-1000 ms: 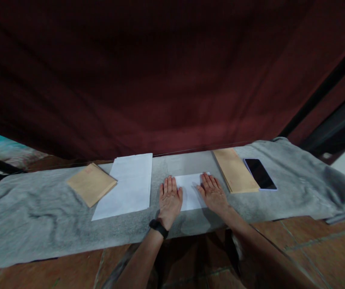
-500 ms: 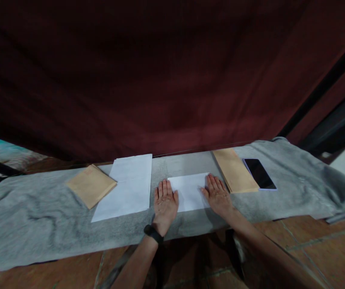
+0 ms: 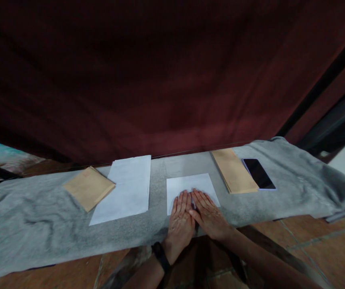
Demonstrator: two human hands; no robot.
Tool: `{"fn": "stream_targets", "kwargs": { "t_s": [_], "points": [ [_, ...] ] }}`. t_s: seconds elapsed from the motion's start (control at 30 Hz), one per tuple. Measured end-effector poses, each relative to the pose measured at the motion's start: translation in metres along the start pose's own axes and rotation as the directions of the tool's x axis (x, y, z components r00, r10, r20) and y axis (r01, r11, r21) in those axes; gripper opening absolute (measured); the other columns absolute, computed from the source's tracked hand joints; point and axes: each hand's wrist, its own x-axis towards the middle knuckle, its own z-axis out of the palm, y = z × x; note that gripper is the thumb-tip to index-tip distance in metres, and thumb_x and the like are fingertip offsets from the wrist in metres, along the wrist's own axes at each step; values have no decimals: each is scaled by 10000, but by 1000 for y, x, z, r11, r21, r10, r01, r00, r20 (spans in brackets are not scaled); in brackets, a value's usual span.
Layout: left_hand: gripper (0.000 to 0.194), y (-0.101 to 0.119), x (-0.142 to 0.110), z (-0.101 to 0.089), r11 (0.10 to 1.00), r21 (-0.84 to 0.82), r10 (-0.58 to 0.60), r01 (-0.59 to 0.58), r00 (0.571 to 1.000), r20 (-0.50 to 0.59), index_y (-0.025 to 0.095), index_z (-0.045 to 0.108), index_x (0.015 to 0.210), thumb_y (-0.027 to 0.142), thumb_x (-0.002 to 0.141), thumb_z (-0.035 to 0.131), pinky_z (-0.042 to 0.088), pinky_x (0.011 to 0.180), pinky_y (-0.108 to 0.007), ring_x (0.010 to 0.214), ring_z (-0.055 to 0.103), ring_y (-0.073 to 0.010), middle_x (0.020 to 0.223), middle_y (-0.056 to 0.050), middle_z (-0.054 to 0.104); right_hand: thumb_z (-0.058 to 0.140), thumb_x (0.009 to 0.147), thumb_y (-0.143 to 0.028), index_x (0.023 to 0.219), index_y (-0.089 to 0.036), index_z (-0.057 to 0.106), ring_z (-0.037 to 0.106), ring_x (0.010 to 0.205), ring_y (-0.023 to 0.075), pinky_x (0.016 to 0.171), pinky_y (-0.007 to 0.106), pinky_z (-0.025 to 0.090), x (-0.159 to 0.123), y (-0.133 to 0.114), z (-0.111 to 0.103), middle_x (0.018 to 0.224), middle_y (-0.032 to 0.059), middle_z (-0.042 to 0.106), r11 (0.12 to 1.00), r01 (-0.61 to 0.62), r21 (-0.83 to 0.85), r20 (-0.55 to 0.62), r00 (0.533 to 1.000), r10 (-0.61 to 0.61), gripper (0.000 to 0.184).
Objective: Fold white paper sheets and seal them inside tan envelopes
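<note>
From where I stand, the nearest thing is the dark band (image 3: 161,256) on the left wrist; both forearms run out of sight below. The left hand (image 3: 180,222) and the right hand (image 3: 211,216) lie flat side by side, fingers stretched, grasping nothing, the right thumb meeting the left hand. They rest on the near part of the small white paper (image 3: 187,184), which sits on the grey cloth (image 3: 160,176).

I'd say smoothing goes best with even, light weight through both palms and strokes outward from the middle, since the soft cloth could let the paper slide or crease.

The middle of the paper's near edge is under the hands, and I cannot tell whether it is folded. The left thumb is hidden too. Left of it, a brown packet (image 3: 89,188) covers one side of the larger white sheets (image 3: 130,186); to the right, a brown stack (image 3: 235,170) touches the phone (image 3: 259,174). Beyond, the dark red hanging (image 3: 172,100) loses its folds in shadow.
</note>
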Motion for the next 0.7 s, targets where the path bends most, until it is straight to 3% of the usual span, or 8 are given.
{"fn": "stream_targets", "kwargs": {
  "t_s": [0.27, 0.47, 0.7],
  "points": [
    [614, -9, -5, 3, 997, 27, -73, 75, 995, -65, 81, 173, 1583, 273, 1028, 352, 367, 1188, -479, 1503, 274, -266, 1601, -191, 342, 391, 1044, -464, 1579, -98, 254, 371, 1458, 249, 1199, 439, 330, -10, 18, -1, 1570, 152, 411, 996, -45, -74, -49, 998, 42, 662],
    [626, -17, -10, 1, 986, 29, -161, 162, 986, -51, 90, 217, 1579, 369, 1035, 349, 384, 1169, -499, 1481, 329, -291, 1581, -206, 371, 388, 1045, -450, 1604, -111, 161, 401, 1442, 263, 1193, 441, 333, -18, 30, -4, 1578, 158, 388, 989, -83, -125, -89, 993, 73, 691],
    [631, -25, -15, -2, 976, 66, -203, 209, 975, -88, 47, 289, 1551, 407, 1037, 360, 373, 1179, -499, 1480, 329, -307, 1569, -221, 385, 400, 1043, -454, 1596, -69, 164, 416, 1430, 288, 1182, 455, 344, -24, 36, -6, 1565, 186, 399, 979, -117, -169, -102, 990, 100, 714]
  ]
}}
